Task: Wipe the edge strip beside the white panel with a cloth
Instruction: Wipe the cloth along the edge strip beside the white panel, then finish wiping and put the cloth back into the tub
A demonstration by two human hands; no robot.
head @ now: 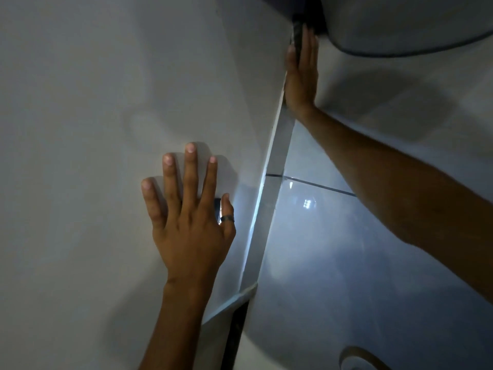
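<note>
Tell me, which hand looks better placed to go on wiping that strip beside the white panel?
The right hand, probably. It lies along the edge strip near its top, with a dark cloth at its fingertips. The left hand is spread flat on the white panel, apparently bracing.

One head-worn wide-angle view, close in and tilted — it looks along the white panel [93, 129] and its edge strip [277, 153], both forearms reaching in from the lower frame — no second view.
</note>
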